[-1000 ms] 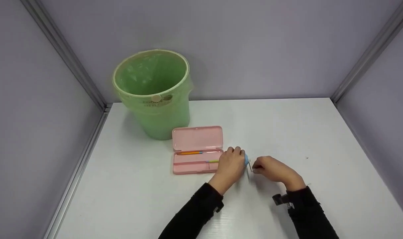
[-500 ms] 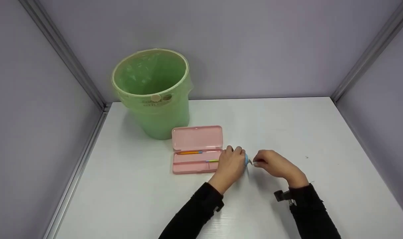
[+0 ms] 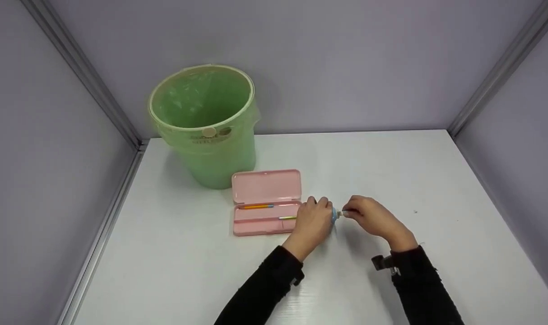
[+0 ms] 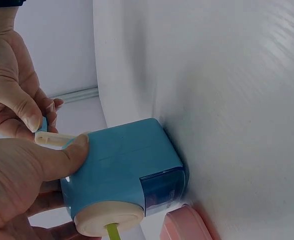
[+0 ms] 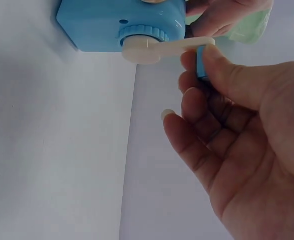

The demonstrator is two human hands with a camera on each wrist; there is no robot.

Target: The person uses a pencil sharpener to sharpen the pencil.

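A blue crank pencil sharpener (image 4: 129, 150) stands on the table just right of the pink pencil case. My left hand (image 3: 312, 223) grips its body from above, with the thumb along the top in the left wrist view. A green pencil (image 4: 112, 231) sticks out of the sharpener's cream front, and in the head view it overlaps the case. On the opposite side, my right hand (image 3: 373, 219) pinches the blue knob (image 5: 202, 62) of the cream crank handle (image 5: 179, 47) between thumb and fingers. From the head, most of the sharpener is hidden behind the left hand.
The pink pencil case (image 3: 258, 228) lies open, lid towards the back, with an orange pencil (image 3: 256, 206) inside. Behind it stands a green lined bin (image 3: 222, 158). Grey panels (image 3: 346, 67) wall the white table (image 3: 174, 271). A tiny dark speck (image 3: 415, 211) lies right of the right hand.
My right hand has moved up and away from me, turning the crank handle from pointing towards me round to a higher position. The left hand stays in place on the sharpener.
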